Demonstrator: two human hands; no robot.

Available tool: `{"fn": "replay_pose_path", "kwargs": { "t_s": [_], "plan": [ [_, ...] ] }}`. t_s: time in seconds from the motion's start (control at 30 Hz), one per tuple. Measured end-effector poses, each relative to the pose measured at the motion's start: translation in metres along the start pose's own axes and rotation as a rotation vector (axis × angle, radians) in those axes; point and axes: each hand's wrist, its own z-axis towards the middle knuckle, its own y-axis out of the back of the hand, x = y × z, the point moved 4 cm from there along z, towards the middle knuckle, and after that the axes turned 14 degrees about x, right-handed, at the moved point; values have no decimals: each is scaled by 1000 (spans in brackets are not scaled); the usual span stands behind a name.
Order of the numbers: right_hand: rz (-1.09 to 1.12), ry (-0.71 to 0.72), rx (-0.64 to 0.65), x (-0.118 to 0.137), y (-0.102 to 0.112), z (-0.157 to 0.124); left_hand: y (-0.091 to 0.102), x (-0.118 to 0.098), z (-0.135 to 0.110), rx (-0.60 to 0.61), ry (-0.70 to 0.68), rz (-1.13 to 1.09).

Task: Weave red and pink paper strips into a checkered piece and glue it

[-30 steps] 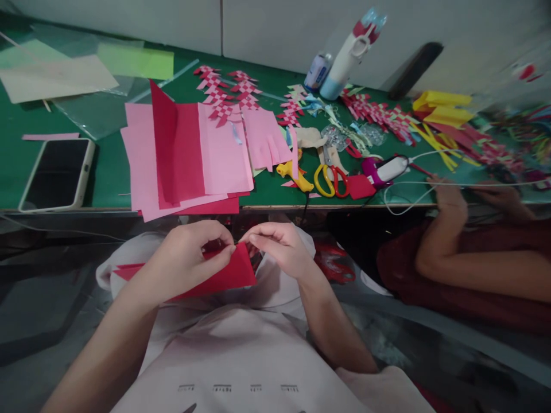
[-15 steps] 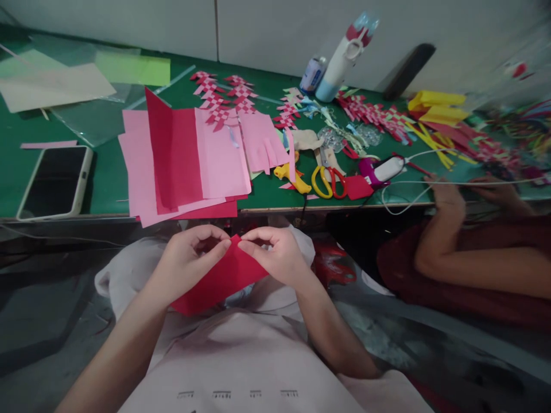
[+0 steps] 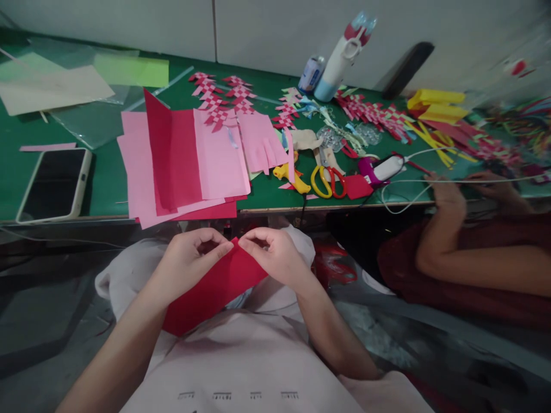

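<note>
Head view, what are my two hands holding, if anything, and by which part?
Red paper: the left hand and right hand both pinch its upper edge, thumbs against fingers, with the two grips close together.

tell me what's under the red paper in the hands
Pale clothing over the lap shows around the red paper, which the left hand and right hand pinch. Whatever lies directly beneath is covered.

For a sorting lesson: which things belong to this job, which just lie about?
Likely job:
red paper sheet, held in both hands
pink paper sheets
red-and-yellow-handled scissors

Likely lying about:
black-screened phone
tall white-and-blue bottle
</note>
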Motion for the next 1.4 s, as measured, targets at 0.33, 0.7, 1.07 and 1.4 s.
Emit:
{"fn": "replay_pose_path", "kwargs": {
  "t_s": [0.33, 0.7, 1.07, 1.4],
  "plan": [
    [70, 61, -86, -4, 0, 3, -1, 3, 0, 56, 104, -4],
    [57, 97, -132, -2, 4, 4, -3, -1, 0, 21, 108, -9],
    [36, 80, -304, -2, 33, -8, 4, 4, -12, 6, 98, -24],
    [-84, 126, -191, -2, 49, -15, 13, -3, -26, -13, -46, 370]
  ]
}}
